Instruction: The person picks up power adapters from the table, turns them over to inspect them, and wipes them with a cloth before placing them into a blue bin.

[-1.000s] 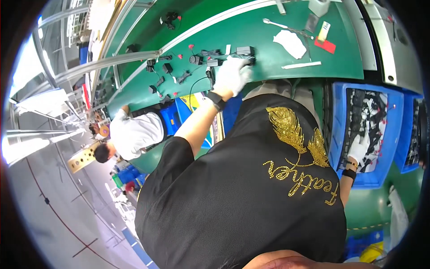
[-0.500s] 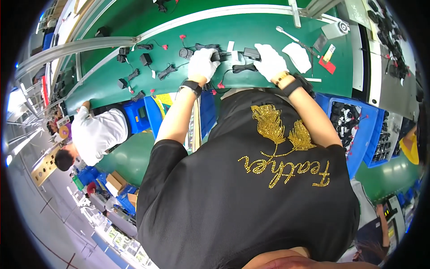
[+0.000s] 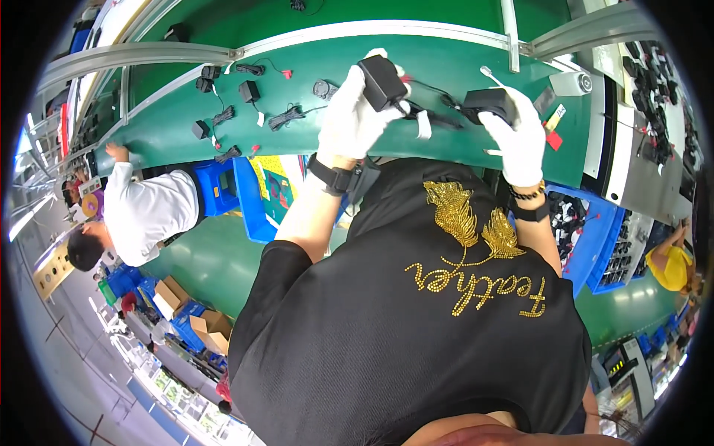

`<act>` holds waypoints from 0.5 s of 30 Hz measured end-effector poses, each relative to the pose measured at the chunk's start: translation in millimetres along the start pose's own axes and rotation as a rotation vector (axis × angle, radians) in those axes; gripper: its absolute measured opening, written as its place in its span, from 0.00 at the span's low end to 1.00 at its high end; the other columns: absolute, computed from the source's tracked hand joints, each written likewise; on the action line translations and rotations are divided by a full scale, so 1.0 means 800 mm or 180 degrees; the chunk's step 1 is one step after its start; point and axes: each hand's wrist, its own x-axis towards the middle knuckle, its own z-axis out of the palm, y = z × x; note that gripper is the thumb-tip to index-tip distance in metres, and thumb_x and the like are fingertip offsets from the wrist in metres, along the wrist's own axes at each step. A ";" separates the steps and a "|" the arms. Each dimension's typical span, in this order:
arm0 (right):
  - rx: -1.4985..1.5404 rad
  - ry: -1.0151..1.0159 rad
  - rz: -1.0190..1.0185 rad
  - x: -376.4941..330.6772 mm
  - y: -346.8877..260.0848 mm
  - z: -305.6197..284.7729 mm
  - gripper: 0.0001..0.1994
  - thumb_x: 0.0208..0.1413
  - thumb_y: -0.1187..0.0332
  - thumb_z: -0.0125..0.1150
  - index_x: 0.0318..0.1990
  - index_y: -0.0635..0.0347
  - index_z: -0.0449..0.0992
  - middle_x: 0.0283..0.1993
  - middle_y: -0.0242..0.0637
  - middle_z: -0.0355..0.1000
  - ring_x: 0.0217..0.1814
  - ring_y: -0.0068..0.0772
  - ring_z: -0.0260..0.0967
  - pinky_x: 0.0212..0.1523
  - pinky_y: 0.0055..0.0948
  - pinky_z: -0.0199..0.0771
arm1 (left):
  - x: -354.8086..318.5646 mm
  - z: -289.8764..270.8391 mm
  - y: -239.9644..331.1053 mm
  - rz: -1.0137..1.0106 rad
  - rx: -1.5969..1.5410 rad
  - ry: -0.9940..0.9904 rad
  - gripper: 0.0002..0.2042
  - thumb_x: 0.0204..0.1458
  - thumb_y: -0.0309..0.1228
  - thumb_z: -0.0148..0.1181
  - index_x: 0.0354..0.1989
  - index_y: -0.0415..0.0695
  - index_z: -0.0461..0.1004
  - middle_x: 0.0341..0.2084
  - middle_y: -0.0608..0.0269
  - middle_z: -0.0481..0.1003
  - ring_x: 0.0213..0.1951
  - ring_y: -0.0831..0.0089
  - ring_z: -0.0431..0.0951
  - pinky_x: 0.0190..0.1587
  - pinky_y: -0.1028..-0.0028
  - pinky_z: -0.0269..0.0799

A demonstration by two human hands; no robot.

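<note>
My left hand [image 3: 349, 123], in a white glove, grips a black power adapter [image 3: 381, 82] raised above the green workbench [image 3: 431, 56]. My right hand [image 3: 522, 141], gloved the same way, holds a second black power adapter [image 3: 487, 104] off to the right, its thumb along the lower side. Between the hands hang black cables with a white tag [image 3: 423, 125]. A red tip shows just beside the left adapter. Which cable belongs to which adapter I cannot tell.
More black adapters [image 3: 249, 92] and coiled cables [image 3: 285, 117] lie on the bench to the left. At right are a red card [image 3: 554, 140] and a white canister [image 3: 571, 83]. A metal rail [image 3: 372, 28] crosses behind; blue bins [image 3: 593, 230] flank me. A person in white [image 3: 160, 212] sits left.
Both hands have risen from the bench with an adapter each. The right hand has moved further right and turned, and the white cloth is now hidden behind it.
</note>
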 end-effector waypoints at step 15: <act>0.3099 0.0088 0.1614 -0.040 -0.068 -0.019 0.29 0.61 0.45 0.37 0.51 0.66 0.66 0.25 0.35 0.67 0.13 0.19 0.56 0.11 0.17 0.56 | -0.008 0.089 -0.041 -0.0968 -0.0175 0.0353 0.10 0.56 0.33 0.47 0.46 0.49 0.66 0.26 0.62 0.69 0.12 0.79 0.62 0.09 0.80 0.62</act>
